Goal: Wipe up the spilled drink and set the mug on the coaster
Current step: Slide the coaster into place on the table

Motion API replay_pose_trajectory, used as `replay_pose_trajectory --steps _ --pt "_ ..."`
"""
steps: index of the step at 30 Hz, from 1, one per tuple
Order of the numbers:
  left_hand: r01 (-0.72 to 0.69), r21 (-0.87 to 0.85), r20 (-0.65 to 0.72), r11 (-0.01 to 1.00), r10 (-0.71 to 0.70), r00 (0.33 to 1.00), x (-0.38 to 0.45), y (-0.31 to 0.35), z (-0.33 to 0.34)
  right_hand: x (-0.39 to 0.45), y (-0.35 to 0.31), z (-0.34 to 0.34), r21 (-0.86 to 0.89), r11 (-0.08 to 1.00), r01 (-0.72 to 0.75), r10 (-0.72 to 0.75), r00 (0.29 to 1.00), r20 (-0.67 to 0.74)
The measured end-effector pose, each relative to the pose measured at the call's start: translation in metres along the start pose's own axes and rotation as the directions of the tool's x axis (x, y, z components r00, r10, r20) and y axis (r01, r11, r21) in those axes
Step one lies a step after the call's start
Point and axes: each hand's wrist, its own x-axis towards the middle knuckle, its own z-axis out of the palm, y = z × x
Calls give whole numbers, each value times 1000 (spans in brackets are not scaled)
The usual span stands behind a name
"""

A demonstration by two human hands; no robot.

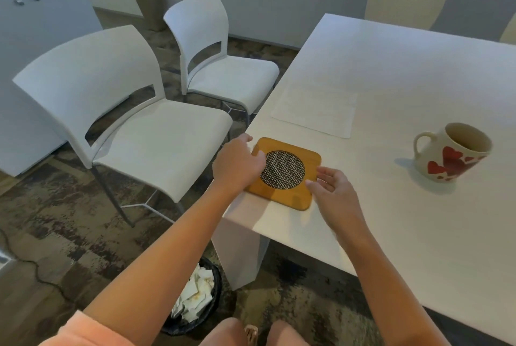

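Both hands on the coaster [284,172] near the table [418,80] corner. Left hand [237,164] curled over its left edge, fingers bent down on the wood, looks like a light grip or press; can't tell if actually pinching. Right hand [332,181] loosely open, fingertips touching the coaster's right edge, thumb by the lower rim, not clenched, nothing held. Judging by that: squaring up or sliding the coaster, w/ the mug step not yet done.

Mug [452,153], hearts on it, well to the right of the right hand and a bit beyond it, upright, handle turned toward the hands, apart from the coaster. Looks empty inside, but can't tell for sure. Flat white cloth or paper towel [315,105] just beyond the hands, lying spread on the table. No wet patch visible near either hand, so wiping prob. finished. Bin [195,298] w/ crumpled stained paper down below the left forearm.

Risks from here:
- Coaster sits close to the table edge under the left hand; a push leftward could tip it off toward the chair [134,122].
- Mug set down off-centre on the mesh disc – may rock, esp. if the coaster isn't lying flat.
- Reaching across for the mug – handle side faces in, fine, but a hasty grab could knock it over.
- Any dregs left in the mug could slop out on a quick carry, meaning more wiping.
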Motion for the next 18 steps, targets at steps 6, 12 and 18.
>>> replay_pose_trajectory --steps 6,12,18 --pt "10 29 39 1000 -11 999 -8 10 4 -4 -7 4 40 998 -38 37 999 11" --pt "24 -35 121 999 -20 992 -7 14 6 -1 -11 5 93 992 -84 84 996 8" --pt "106 -136 159 985 -84 984 -7 21 8 6 -9 2 151 983 -104 112 993 -40"
